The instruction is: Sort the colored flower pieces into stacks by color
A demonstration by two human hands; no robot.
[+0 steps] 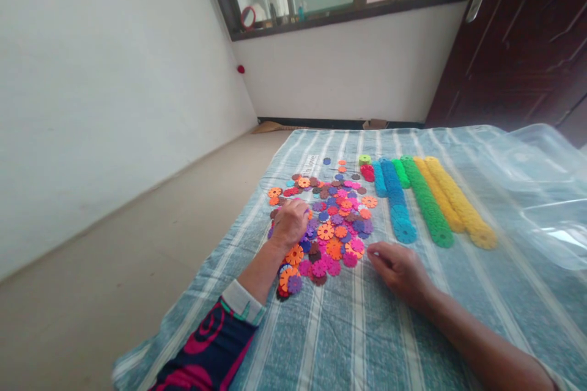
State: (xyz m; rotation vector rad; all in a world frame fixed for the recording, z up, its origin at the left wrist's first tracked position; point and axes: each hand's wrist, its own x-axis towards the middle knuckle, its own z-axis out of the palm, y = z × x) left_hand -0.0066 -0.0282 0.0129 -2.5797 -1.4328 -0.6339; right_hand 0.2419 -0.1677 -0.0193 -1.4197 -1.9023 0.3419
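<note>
A loose heap of notched plastic discs in orange, pink, purple, blue and brown is spread over the striped cloth. My left hand rests over the heap's left side, fingers curled downward and closed; its fingertips are hidden, so what they hold cannot be told. Just right of the heap, my right hand is held low with thumb and fingers pressed together. Anything between them is too small to make out. Beyond it lie overlapping rows of discs sorted by colour: blue, green and yellow.
Short rows of red discs and light green discs lie at the far end. Clear plastic containers stand on the cloth at the right. A wall, window and dark red door are behind.
</note>
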